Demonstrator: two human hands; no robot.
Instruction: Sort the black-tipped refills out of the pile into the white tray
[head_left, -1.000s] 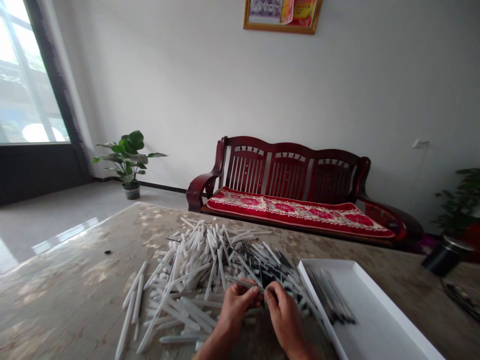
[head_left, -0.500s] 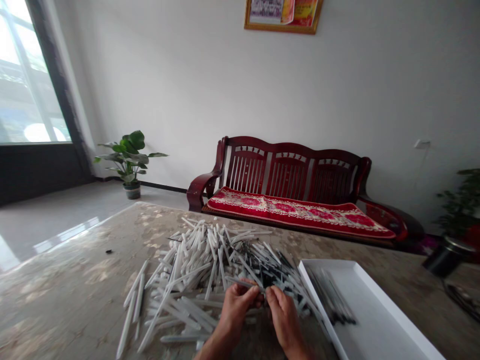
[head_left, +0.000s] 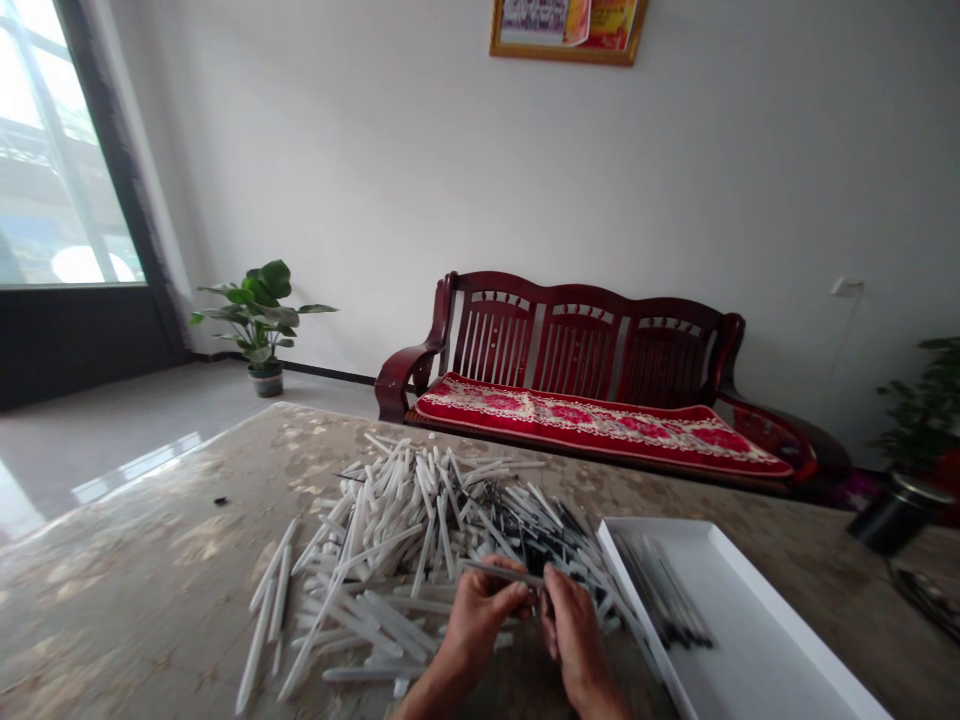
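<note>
My left hand point(head_left: 480, 618) is closed around a slim grey pen-like stick point(head_left: 517, 574), which lies roughly level across both hands. At the stick's right end, the thumb and fingers of my right hand point(head_left: 573, 625) are pinched together. Under and beyond the hands spreads a heap of white pen-like tubes point(head_left: 375, 510), with darker thin sticks point(head_left: 541, 515) mixed in on its right side. To the right, a shallow white box point(head_left: 780, 600) holds a row of grey sticks with dark ends point(head_left: 667, 595).
A patterned cloth point(head_left: 142, 600) covers the table. Several tubes point(head_left: 266, 610) lie apart at the heap's left, near a small black piece point(head_left: 220, 501). A dark cylinder point(head_left: 896, 515) stands at the right. Behind the table is a red wooden bench point(head_left: 577, 340).
My right hand has shifted slightly right along the stick, and more of the grey stick now shows between the hands. The heap and the box look the same.
</note>
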